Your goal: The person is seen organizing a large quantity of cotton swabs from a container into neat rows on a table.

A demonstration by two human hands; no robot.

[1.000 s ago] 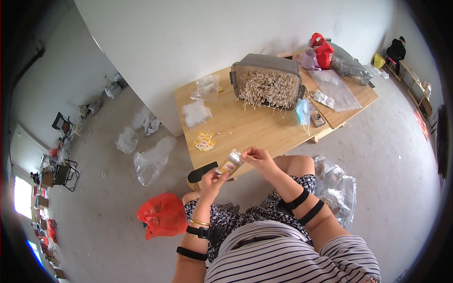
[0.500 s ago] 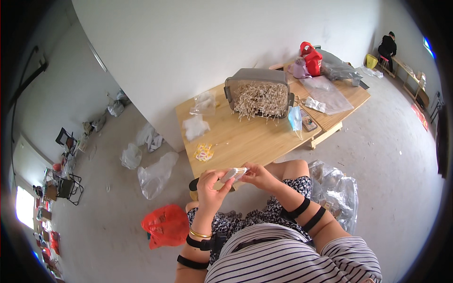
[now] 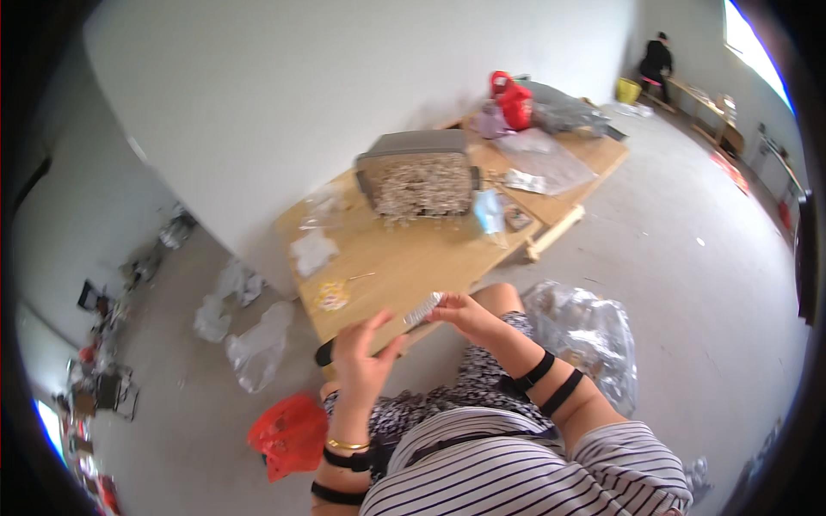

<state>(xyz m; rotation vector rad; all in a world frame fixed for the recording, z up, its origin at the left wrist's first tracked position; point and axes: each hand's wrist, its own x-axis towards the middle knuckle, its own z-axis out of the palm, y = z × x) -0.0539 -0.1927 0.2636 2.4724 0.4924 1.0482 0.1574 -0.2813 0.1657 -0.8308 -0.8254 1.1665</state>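
Your left hand (image 3: 361,357) is spread, thumb and fingers well apart with nothing between them; your right hand (image 3: 465,316) pinches the pack (image 3: 423,308), which lies at the left hand's two o'clock, by the near edge of the bench (image 3: 400,262). Grip lightly, since the pack looks thin-walled and could crumple. Support its free end with your left thumb and fingertips before turning it. Motion blurs the pack, and your right fingers cover one end, so you can't tell whether it is sealed. At the left hand's eleven o'clock, the cards (image 3: 331,294) smear into one patch. Farther off, at the pack's twelve o'clock, massed sticks (image 3: 420,185) hide the inside of the tub (image 3: 411,144). Farthest, toward half past one, the person (image 3: 656,60) is too small to read.
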